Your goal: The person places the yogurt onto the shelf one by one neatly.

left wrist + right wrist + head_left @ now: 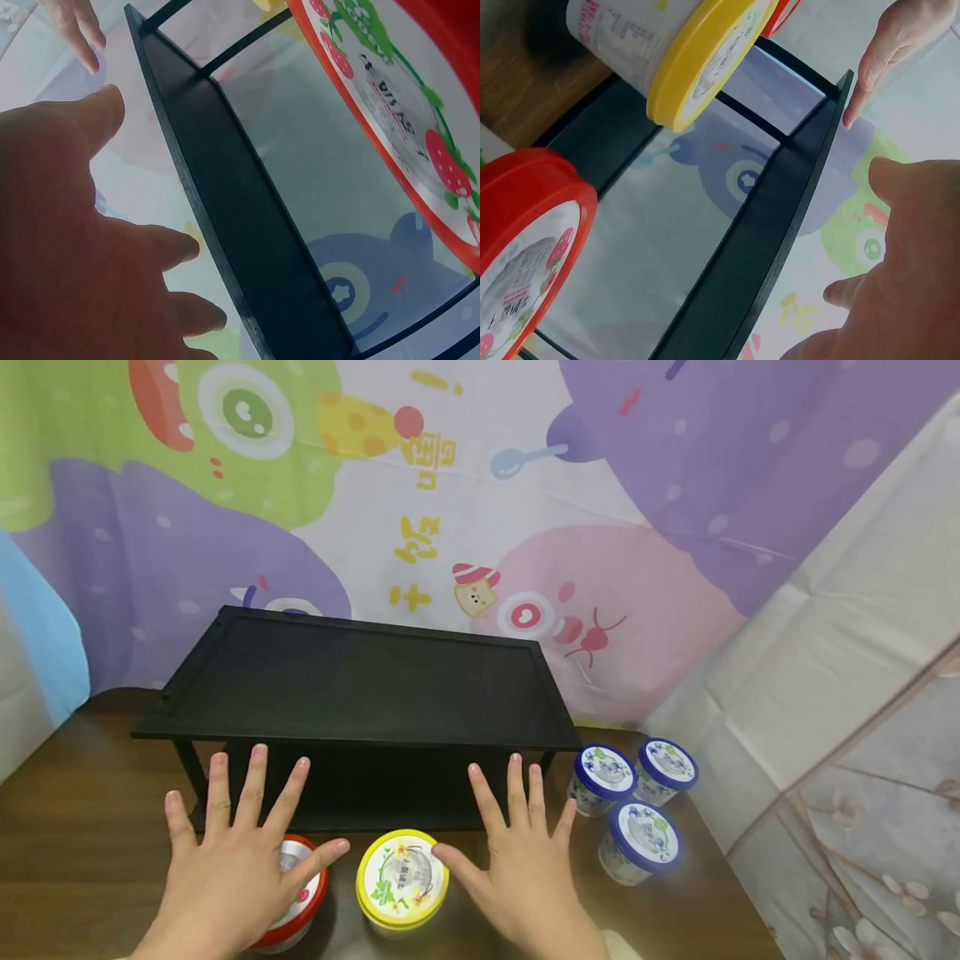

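Both hands hover palm down with fingers spread, holding nothing. My left hand (232,868) is over a red-lidded ice cream cup (300,902), partly covering it; that strawberry-patterned lid (405,112) is large in the left wrist view. A yellow-lidded cup (402,877) stands between the hands, its edge overlapped by my right thumb in the head view. My right hand (528,872) is in front of the shelf's right half. Another red-lidded cup (536,247) shows close up in the right wrist view, hidden from the head view.
A black two-tier shelf (360,681) stands on the brown wooden table (67,827), just beyond the fingertips. To its right are blue-lidded cups, one in front (643,839), one behind (600,777) and one farther right (666,768). A cartoon-printed curtain (480,510) hangs behind.
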`<state>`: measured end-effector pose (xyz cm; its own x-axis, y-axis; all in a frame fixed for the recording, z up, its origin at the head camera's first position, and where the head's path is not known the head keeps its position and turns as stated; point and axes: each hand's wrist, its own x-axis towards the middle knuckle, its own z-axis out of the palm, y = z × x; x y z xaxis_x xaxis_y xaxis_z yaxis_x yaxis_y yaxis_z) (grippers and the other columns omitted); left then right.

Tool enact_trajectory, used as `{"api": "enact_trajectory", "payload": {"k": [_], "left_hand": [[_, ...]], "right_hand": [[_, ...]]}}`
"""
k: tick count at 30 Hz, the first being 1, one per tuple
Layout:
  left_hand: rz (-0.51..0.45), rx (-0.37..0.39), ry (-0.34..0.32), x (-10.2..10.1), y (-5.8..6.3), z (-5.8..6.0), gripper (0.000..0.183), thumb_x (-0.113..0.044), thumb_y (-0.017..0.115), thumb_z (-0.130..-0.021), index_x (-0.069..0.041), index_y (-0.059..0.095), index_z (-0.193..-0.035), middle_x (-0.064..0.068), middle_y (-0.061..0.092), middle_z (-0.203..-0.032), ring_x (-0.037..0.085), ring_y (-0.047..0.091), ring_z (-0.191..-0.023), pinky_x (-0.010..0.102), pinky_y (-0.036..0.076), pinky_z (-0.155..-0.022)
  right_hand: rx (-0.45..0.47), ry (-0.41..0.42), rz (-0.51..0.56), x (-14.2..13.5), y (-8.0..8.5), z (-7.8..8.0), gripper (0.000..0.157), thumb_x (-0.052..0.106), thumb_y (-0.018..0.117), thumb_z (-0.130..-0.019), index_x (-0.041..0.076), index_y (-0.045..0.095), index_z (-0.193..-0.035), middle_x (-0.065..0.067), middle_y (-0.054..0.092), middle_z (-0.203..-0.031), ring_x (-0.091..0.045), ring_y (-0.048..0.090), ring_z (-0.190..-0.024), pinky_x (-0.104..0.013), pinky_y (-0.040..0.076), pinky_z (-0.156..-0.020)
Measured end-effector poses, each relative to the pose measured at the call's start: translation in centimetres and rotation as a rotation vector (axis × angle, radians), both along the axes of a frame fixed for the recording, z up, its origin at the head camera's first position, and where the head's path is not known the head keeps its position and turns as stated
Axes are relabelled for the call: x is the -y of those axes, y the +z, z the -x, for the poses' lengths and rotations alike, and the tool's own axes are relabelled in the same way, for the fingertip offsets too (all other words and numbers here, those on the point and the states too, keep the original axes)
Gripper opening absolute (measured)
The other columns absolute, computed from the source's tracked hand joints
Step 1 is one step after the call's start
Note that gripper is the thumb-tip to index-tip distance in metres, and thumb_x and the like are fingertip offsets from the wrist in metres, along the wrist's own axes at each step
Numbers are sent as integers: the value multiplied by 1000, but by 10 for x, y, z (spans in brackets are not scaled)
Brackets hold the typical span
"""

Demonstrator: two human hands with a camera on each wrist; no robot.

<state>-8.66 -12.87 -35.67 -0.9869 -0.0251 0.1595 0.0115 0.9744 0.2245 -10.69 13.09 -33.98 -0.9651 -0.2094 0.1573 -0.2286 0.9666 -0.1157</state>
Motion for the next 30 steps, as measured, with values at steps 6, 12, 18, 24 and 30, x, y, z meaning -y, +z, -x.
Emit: {"api": "enact_trajectory", "payload": {"k": [6,12,18,24,30], "left_hand": [[0,-5,16,3,1,-1,98,-86,26,-74,-29,3,-150,16,-12,-156,42,-26,-137,69,-24,-96],[-13,7,39,12,1,-2,102,-87,29,-73,-26,5,-151,21,-9,-155,44,-26,-136,69,-27,-94],[-26,37,40,29,-2,-2,102,-84,34,-75,-24,0,-151,26,-11,-153,50,-25,-133,72,-22,-93],[-31,54,98,57,-8,-1,104,-81,38,-77,-19,-3,-150,34,-8,-149,54,-24,-129,76,-15,-93],[-113,77,136,89,-18,2,106,-75,42,-81,-8,-3,-149,41,-4,-144,61,-19,-126,80,-8,-91]], "right_hand": [[-14,-11,-8,-6,0,1,84,78,40,-79,47,-1,-145,-12,6,-157,-36,1,-145,-75,6,-102],[-7,-27,-16,-14,-1,4,88,78,44,-76,46,0,-146,-11,4,-158,-35,2,-145,-73,8,-103],[31,-49,-6,-27,1,7,99,87,43,-66,45,4,-147,-9,6,-158,-35,2,-145,-72,6,-105],[82,-53,23,-43,1,10,109,88,50,-58,41,10,-148,-9,10,-158,-35,5,-145,-70,8,-105],[98,-20,84,-58,-4,14,115,84,62,-52,35,19,-148,-9,18,-156,-34,13,-144,-71,13,-104]]}}
